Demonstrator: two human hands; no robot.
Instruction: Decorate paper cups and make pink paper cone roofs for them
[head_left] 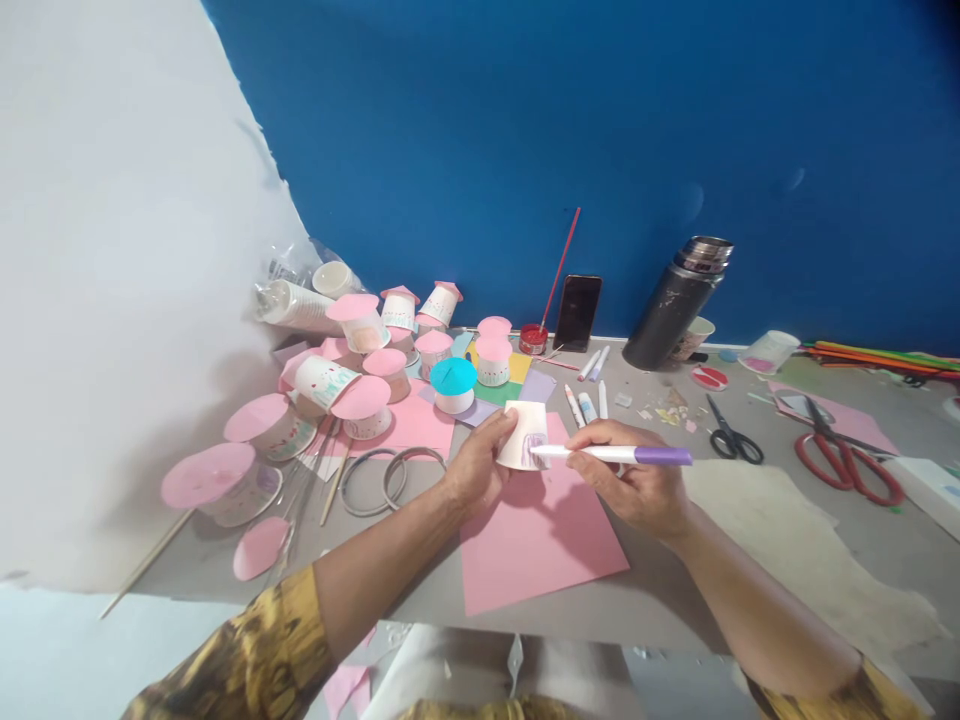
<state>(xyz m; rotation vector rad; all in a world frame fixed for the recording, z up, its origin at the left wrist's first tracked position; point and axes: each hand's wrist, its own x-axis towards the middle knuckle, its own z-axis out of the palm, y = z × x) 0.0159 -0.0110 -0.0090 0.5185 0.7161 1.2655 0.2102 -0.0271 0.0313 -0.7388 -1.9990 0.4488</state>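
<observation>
My right hand (637, 485) pinches a purple-capped marker (611, 455), long axis level, tip pointing left onto the paper cup (523, 432). My left hand (480, 465) clamps that upturned cup above the pink sheet (536, 530). Beyond, on the grey table (750, 560), finished pink-lidded cups (360, 330) crowd before a blue wall (525, 130).

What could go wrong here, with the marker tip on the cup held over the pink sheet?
1. The left hand pinches the upturned cup only at its side; pressure from the marker in the right hand might turn or dent it and smear the line.
2. A slip could mark the pink sheet underneath.
3. The left forearm lies near the wire rings and finished cups; a sweep might knock them.
</observation>
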